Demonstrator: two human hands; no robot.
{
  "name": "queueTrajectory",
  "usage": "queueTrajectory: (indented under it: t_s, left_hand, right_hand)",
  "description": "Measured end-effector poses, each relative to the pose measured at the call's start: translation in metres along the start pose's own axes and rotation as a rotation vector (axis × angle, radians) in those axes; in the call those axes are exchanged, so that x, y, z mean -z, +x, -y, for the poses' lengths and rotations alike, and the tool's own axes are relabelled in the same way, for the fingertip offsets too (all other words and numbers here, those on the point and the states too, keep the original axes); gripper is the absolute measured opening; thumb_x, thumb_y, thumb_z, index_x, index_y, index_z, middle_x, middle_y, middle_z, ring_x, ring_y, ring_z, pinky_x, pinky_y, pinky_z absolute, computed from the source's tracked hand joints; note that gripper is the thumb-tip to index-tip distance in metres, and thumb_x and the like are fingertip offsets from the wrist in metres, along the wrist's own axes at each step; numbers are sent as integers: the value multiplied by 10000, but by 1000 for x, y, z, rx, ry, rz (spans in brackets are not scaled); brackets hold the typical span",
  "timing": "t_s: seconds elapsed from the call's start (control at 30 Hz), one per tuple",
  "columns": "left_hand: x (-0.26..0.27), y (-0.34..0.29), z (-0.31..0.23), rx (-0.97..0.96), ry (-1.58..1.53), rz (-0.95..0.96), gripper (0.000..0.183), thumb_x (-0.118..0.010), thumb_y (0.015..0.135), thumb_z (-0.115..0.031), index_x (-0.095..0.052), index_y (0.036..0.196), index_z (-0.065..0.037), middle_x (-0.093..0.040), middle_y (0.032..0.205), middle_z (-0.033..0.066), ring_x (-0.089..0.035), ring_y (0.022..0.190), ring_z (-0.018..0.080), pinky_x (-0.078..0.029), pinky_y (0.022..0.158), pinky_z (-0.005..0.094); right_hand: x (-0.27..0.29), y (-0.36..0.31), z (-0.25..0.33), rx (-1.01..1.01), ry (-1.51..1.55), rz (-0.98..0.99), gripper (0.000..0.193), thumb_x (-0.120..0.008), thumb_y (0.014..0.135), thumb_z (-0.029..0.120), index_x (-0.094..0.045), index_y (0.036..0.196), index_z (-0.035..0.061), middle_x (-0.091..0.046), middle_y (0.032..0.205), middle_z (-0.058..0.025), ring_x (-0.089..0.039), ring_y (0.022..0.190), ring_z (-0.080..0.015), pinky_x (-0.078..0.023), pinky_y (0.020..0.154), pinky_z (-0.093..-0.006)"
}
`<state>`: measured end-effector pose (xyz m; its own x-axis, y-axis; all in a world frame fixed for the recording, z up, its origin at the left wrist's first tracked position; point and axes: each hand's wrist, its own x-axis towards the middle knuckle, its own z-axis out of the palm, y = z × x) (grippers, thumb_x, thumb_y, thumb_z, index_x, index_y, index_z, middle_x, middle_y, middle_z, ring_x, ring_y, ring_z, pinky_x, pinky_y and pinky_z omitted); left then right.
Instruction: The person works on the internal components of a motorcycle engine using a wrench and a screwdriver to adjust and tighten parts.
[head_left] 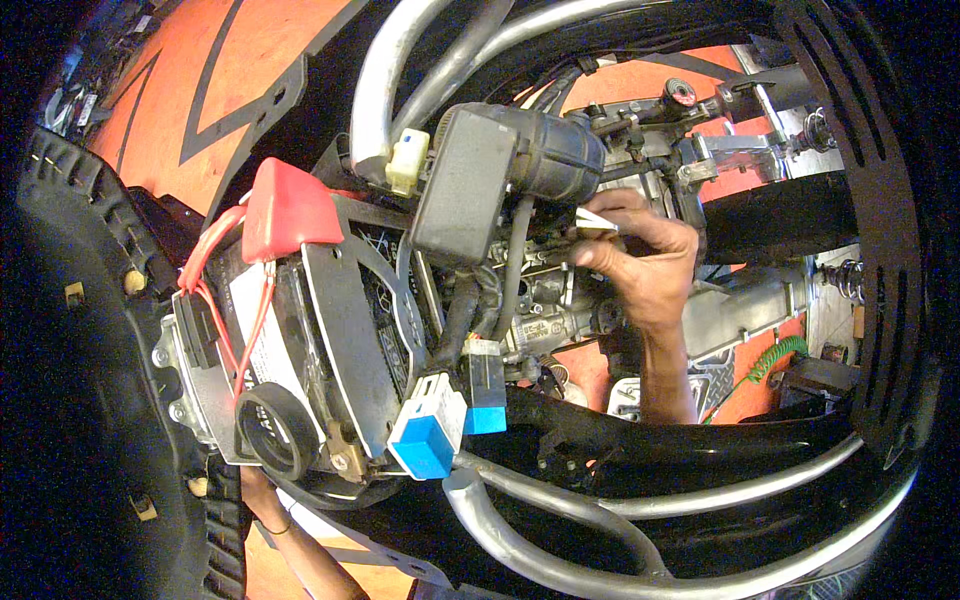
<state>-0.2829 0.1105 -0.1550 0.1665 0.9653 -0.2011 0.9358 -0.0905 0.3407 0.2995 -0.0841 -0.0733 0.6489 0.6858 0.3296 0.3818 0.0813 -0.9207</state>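
Observation:
Pinched between the thumb and fingers of my right hand (650, 250) is a thin, flat white piece (597, 223). I cannot make out what kind of piece it is. The hand reaches up through the opening in a scooter frame, over the engine (545, 310) and beside a black cylindrical intake part (560, 155). At lower left, my left hand (257, 492) goes up beside the battery compartment. Its fingers are hidden behind the black seat and the metal bracket, so whether it holds anything does not show.
A battery (375, 270) sits left of the engine, with a red terminal cover (288, 212) and red wires. Two blue-and-white relays (425, 440) stand at its near side. Silver rails (560, 520) bound the opening. The seat (90, 350) is raised at left. A green coiled hose (775, 355) lies beyond.

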Motion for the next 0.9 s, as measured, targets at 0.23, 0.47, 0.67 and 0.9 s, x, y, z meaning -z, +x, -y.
queueTrajectory:
  t_s: [0.23, 0.47, 0.67, 0.9]
  left_hand:
    - [-13, 4, -12, -8, -18, 18, 436, -362, 988, -289, -407, 1343, -40, -462, 1337, 139, -528, 1060, 284, -470, 782, 366]
    - [-10, 4, -8, 6, -23, 16, 435, -364, 987, -290, -410, 1340, -40, -465, 1333, 138, -529, 1058, 282, -470, 783, 365]
    - [-13, -4, -5, 5, -23, 19, 434, -365, 987, -291, -412, 1338, -39, -467, 1330, 137, -530, 1056, 281, -469, 784, 363]
    - [-15, 19, -29, 12, -24, 16, 434, -367, 986, -291, -415, 1335, -39, -469, 1326, 136, -530, 1054, 279, -469, 785, 362]
  right_hand:
    - [8, -2, 10, -13, -39, 215, 219, -571, 838, -29, -606, 1051, -63, -678, 874, -158, -659, 727, -175, -539, 675, -277]
    - [-5, -3, 17, -46, -236, -29, 175, -748, 691, 23, -670, 839, -27, -687, 781, -102, -633, 647, -135, -497, 612, -259]
    - [-12, -5, 17, 104, -367, 13, 164, -723, 716, 43, -648, 851, -11, -679, 792, -80, -627, 681, -126, -476, 623, -252]
    - [-3, -3, 21, -83, -390, 72, 195, -661, 786, 39, -631, 975, 1, -677, 875, -144, -674, 748, -256, -509, 668, -329]
